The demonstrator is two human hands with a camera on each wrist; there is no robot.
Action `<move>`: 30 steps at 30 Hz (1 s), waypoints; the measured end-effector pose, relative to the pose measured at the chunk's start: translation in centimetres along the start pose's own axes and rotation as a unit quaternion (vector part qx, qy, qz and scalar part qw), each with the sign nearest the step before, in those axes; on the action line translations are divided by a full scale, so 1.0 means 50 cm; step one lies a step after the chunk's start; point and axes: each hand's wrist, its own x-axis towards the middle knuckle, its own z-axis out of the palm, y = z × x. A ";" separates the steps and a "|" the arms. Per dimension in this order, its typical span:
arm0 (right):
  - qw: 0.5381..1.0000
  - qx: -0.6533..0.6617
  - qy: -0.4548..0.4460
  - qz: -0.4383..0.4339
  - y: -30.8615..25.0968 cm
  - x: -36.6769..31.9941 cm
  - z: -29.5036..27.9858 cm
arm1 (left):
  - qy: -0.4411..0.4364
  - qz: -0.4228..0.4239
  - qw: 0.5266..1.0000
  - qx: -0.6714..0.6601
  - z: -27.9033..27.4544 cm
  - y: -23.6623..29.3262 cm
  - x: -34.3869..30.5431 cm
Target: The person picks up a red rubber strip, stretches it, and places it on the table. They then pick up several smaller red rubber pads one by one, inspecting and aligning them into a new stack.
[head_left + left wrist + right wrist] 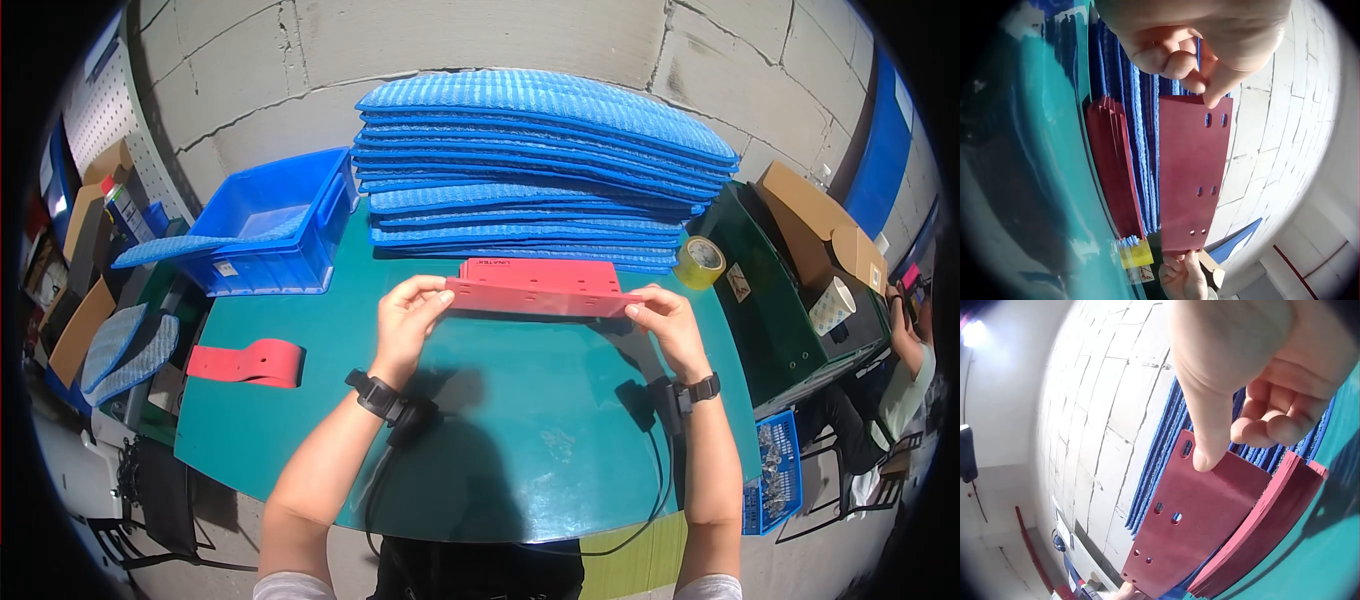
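A flat red strip [530,299] with slotted holes is stretched level between both hands above the table. My left hand [405,322] pinches its left end between thumb and fingers, and my right hand [676,325] pinches the right end the same way. The left wrist view shows pairs of slots along one edge of the held strip [1185,162]. Just behind and below it lies a pile of similar red strips [1260,531], close against the blue pads. Farther left on the table, another red strip [250,364] lies bent over into a loop.
A tall stack of blue mop pads [540,150] stands at the back by the wall. Left of it is a blue bin [265,265] with a pad across its rim. A tape roll [700,263] sits right of the stack. Beyond the table's right edge stands a green crate [770,300].
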 end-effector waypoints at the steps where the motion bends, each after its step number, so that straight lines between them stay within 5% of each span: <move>1: 1.000 0.000 0.000 0.000 0.000 0.000 0.000 | 0.000 0.000 1.000 0.000 -0.001 0.000 -0.001; 18: 0.985 0.052 -0.067 0.148 0.041 0.003 -0.007 | -0.023 0.014 1.000 -0.003 0.053 0.040 -0.033; 26: 0.981 0.058 -0.089 0.160 0.056 0.005 -0.004 | -0.095 0.026 0.994 -0.054 0.072 0.054 -0.050; 30: 0.982 0.048 -0.097 0.156 0.058 0.005 -0.007 | -0.112 0.034 0.993 0.023 0.076 0.066 -0.061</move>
